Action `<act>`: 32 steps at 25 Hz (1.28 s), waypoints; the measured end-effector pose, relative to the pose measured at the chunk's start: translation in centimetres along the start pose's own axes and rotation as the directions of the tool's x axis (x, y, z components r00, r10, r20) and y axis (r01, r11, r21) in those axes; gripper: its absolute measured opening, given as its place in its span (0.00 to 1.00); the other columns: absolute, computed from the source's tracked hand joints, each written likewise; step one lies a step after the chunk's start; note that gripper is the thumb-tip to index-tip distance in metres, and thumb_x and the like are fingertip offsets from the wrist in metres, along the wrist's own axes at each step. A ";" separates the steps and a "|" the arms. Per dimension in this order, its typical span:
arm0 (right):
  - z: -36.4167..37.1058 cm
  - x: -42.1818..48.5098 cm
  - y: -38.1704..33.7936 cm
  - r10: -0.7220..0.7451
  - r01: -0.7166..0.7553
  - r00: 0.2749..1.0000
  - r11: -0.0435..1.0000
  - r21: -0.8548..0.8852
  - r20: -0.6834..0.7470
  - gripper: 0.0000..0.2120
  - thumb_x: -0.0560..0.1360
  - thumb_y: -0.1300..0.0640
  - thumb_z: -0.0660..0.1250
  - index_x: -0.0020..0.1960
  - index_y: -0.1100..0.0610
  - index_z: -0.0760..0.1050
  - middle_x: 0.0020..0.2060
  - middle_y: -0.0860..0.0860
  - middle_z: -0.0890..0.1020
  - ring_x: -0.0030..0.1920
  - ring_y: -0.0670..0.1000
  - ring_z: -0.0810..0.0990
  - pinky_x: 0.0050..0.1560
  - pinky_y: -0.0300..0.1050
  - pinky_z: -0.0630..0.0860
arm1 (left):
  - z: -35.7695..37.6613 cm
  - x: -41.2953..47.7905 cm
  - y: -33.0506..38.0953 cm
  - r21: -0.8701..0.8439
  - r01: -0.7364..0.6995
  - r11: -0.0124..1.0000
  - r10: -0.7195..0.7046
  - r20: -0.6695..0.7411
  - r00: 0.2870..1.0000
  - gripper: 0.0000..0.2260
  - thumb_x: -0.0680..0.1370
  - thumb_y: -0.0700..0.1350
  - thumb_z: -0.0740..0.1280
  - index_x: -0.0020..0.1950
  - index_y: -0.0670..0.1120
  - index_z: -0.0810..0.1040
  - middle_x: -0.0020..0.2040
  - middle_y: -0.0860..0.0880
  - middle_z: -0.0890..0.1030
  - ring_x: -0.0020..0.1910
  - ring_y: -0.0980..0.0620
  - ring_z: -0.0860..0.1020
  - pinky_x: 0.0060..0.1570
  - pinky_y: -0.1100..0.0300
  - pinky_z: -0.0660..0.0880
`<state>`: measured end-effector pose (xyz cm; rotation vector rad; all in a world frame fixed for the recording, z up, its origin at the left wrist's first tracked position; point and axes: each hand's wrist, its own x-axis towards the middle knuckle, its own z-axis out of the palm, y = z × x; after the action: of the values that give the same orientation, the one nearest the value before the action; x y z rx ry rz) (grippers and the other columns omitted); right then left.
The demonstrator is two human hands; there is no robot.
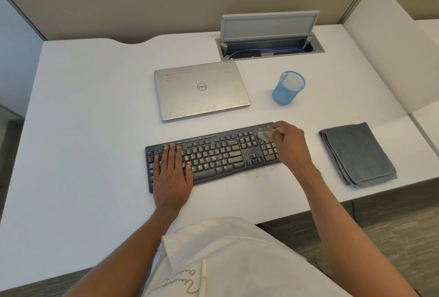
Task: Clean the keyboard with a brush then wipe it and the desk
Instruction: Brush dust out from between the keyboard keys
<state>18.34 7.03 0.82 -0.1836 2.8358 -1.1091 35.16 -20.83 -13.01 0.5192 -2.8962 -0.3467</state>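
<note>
Beyond the white shirt (225, 249), the left hand (172, 173) presses flat on the black keyboard (213, 154) near the front edge of the desk (95, 106) while the right hand (288, 144), fingers curled, grips a small brush (264, 134) over the number pad (268, 151), where hard strokes could flick more crumbs (257, 174) onto the desk.

Two bare forearms reach forward from the bottom of the view, the left rising from the lower left, the right from the lower right. The left hand (172, 173) lies flat, palm down, fingers straight and slightly spread, pointing away from the body, thumb out to the right; it rests on the left end of the keyboard (213, 154). The right hand (288, 144) is farther forward, wrist bent, fingers curled round a small brush (264, 134) whose pale bristles stick out to the left.
</note>
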 end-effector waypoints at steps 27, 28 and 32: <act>1.1 4.7 -1.6 0.064 -0.049 0.994 0.986 -0.160 0.092 0.09 0.80 0.60 0.59 0.46 0.59 0.76 0.38 0.51 0.82 0.37 0.48 0.82 0.36 0.47 0.78 | 0.0 0.0 0.1 -0.002 -0.003 1.000 0.003 -0.017 1.000 0.28 0.86 0.53 0.51 0.83 0.41 0.65 0.83 0.42 0.65 0.84 0.43 0.61 0.84 0.40 0.53; 1.1 4.6 -1.6 0.062 -0.040 0.993 0.976 -0.212 0.101 0.09 0.80 0.60 0.59 0.45 0.60 0.76 0.38 0.52 0.82 0.36 0.48 0.81 0.35 0.47 0.77 | 0.0 0.0 0.1 -0.001 -0.005 1.000 0.005 -0.020 1.000 0.28 0.86 0.53 0.51 0.83 0.41 0.65 0.83 0.42 0.65 0.84 0.43 0.61 0.84 0.40 0.53; 1.9 4.1 -1.2 0.074 -0.025 0.974 0.974 -0.224 0.215 0.10 0.79 0.61 0.59 0.42 0.60 0.76 0.33 0.53 0.84 0.34 0.50 0.85 0.36 0.51 0.82 | 0.0 0.0 0.2 -0.020 -0.010 1.000 0.010 -0.037 0.999 0.28 0.86 0.53 0.51 0.83 0.40 0.65 0.83 0.41 0.66 0.84 0.42 0.61 0.84 0.40 0.53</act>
<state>14.58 4.30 0.11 -0.2347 2.7372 -0.7114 35.11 -20.68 -13.02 0.5023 -2.8559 -0.3605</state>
